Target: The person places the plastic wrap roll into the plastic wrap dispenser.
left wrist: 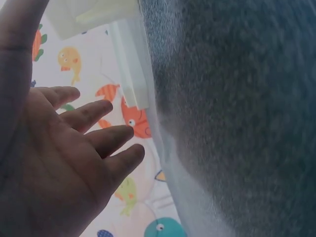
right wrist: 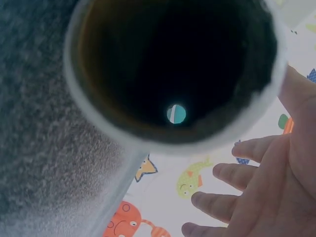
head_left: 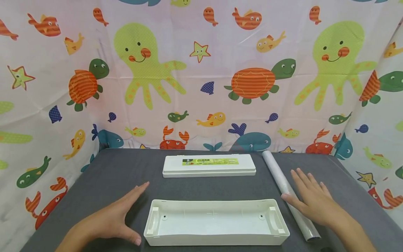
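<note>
My left hand [head_left: 114, 215] is just left of a long white plastic tray [head_left: 217, 240], apart from it, with fingers stretched out and thumb spread. The left wrist view shows the palm [left wrist: 59, 163] holding nothing. On the right, my right hand [head_left: 316, 203] hovers with fingers extended beside a long roll of clear film [head_left: 281, 171]. Its thumb overlaps the roll in the head view; whether they touch I cannot tell. In the right wrist view the roll's hollow end [right wrist: 74, 94] fills the top, and the fingers [right wrist: 222, 205] are straight.
Behind the tray lies a closed-looking white lid [head_left: 207, 170] with a green label [head_left: 210, 161]. Everything rests on a dark grey table [head_left: 132, 164]. A cloth curtain [head_left: 189, 94] printed with sea animals encloses the back and sides.
</note>
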### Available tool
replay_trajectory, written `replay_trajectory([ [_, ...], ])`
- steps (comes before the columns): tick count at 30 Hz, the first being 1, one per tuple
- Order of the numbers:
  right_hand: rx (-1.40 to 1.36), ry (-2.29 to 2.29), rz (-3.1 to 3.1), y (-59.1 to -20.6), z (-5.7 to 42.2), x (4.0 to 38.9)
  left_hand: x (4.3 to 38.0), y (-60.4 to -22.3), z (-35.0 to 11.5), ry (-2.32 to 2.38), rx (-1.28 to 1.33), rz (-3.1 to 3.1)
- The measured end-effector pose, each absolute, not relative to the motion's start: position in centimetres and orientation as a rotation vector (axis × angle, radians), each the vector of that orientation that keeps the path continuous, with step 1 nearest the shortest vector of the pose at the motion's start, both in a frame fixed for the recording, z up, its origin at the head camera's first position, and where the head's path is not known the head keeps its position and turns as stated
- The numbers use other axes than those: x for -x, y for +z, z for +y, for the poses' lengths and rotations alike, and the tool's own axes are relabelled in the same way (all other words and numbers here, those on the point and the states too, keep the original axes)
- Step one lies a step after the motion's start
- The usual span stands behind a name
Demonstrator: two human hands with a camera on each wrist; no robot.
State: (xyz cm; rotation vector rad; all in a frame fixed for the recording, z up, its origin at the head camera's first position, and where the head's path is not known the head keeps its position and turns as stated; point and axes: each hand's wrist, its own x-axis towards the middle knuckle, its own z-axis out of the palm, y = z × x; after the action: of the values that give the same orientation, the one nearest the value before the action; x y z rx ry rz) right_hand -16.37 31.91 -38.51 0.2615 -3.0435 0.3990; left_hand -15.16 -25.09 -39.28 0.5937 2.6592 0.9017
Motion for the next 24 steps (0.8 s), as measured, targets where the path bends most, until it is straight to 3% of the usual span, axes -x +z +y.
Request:
replay_trajectory([
  [24, -0.309, 0.354, -3.049, -39.4, 31.0, 16.5, 15.0, -40.2, -23.6, 1.020, -0.690, 2.529],
])
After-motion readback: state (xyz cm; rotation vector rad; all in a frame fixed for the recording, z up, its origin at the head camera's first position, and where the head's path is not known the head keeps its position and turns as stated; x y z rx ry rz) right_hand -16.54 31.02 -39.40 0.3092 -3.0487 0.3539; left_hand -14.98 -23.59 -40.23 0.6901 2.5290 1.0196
